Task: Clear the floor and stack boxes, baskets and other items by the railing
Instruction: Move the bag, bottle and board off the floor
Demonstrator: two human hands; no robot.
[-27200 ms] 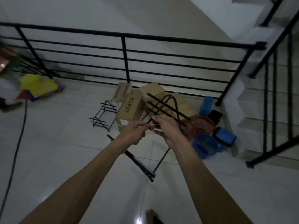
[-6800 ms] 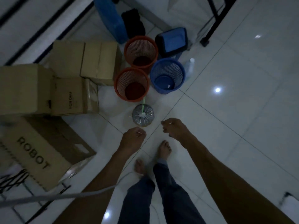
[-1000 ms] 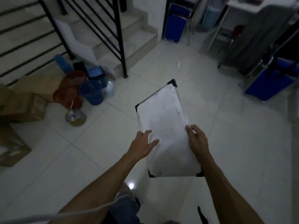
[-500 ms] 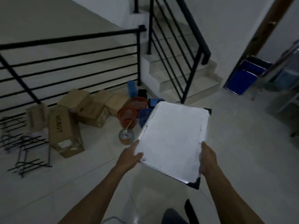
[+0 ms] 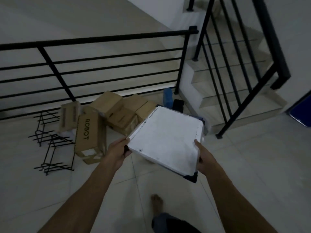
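Observation:
I carry a white board with black corner caps (image 5: 165,141), held flat and tilted in front of me. My left hand (image 5: 117,150) grips its near left corner. My right hand (image 5: 204,158) grips its right edge. Beyond the board, several cardboard boxes (image 5: 116,111) lie piled on the floor against the black railing (image 5: 94,56); one long box (image 5: 88,134) is marked ROBOT. A blue container (image 5: 168,97) stands by the railing post. The board hides the baskets behind it.
Black wire racks (image 5: 50,142) lie on the floor left of the boxes. A staircase with a black handrail (image 5: 235,78) rises at the right. A blue object (image 5: 301,111) shows at the far right edge. My bare foot (image 5: 156,203) stands on the white tiles.
I have stepped closer to the pile by the railing while carrying the board. The board now covers the baskets and the round tin that showed half a second ago.

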